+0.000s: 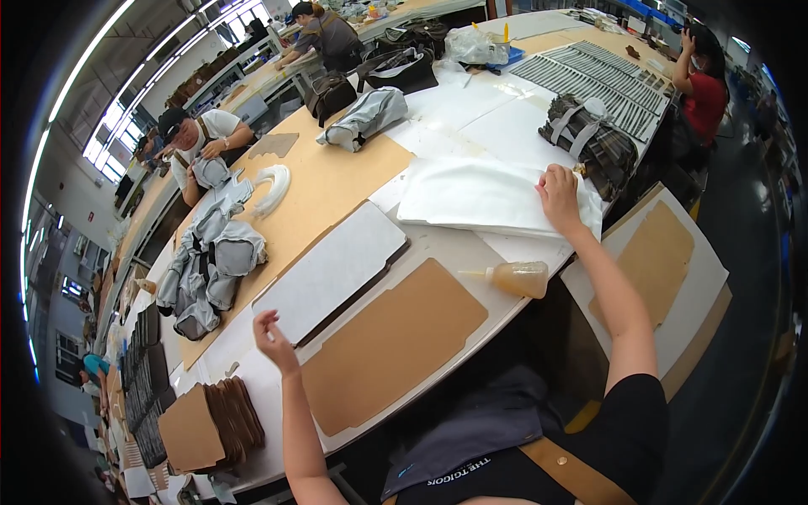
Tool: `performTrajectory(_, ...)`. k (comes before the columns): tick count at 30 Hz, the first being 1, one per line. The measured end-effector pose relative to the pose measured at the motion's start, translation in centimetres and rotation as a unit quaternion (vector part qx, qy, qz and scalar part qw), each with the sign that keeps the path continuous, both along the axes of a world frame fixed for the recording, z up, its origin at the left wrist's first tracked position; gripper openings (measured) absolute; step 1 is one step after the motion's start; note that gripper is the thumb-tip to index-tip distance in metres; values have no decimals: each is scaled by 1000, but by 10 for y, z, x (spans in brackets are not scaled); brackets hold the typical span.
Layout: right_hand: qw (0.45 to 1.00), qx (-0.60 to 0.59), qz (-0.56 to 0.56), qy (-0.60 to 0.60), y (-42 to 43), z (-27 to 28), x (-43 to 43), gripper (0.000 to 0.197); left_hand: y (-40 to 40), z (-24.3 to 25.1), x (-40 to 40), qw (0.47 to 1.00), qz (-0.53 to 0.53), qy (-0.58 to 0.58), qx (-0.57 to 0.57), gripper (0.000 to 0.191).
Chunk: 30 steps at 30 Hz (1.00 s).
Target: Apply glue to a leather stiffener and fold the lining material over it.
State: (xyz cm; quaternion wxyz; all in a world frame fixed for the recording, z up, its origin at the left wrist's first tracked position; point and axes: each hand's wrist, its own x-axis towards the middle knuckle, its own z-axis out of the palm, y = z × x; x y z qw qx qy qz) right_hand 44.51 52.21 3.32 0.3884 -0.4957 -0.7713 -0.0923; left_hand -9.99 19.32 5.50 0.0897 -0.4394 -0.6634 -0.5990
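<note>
My right hand (pixel 558 197) rests with bent fingers on a stack of thin white sheets (pixel 473 192) at the right of the table. Its fingertips are partly hidden, so I cannot tell whether it pinches a sheet. My left hand (pixel 275 344) is raised, holding nothing, its fingers loosely bent and apart. It is by the near left corner of a dark-edged stack of shaped panels with a pale top (pixel 334 268). In front of me lies a flat brown shaped panel (pixel 398 347). A squeeze bottle of amber liquid (pixel 521 279) lies on its side, nozzle pointing left.
Brown panels (pixel 192 429) are stacked at left, near grey fabric bags (pixel 218 265). A strapped plaid bundle (pixel 590 136) and metal slatted racks (pixel 593 82) occupy the far right. A side board (pixel 688 297) holds another brown panel. Co-workers sit around the tables.
</note>
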Motion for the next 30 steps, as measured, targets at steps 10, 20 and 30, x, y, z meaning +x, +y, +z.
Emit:
performTrajectory(10,993,54,91,-54,-24,4,7,21,260,34,278,880,-421,207,-75,54)
performTrajectory(20,993,58,104,14,-28,9,12,31,366,44,337,732,-444,460,-235,34)
performTrajectory(30,996,-47,76,21,5,68,68,18,386,60,216,761,-289,540,-214,27)
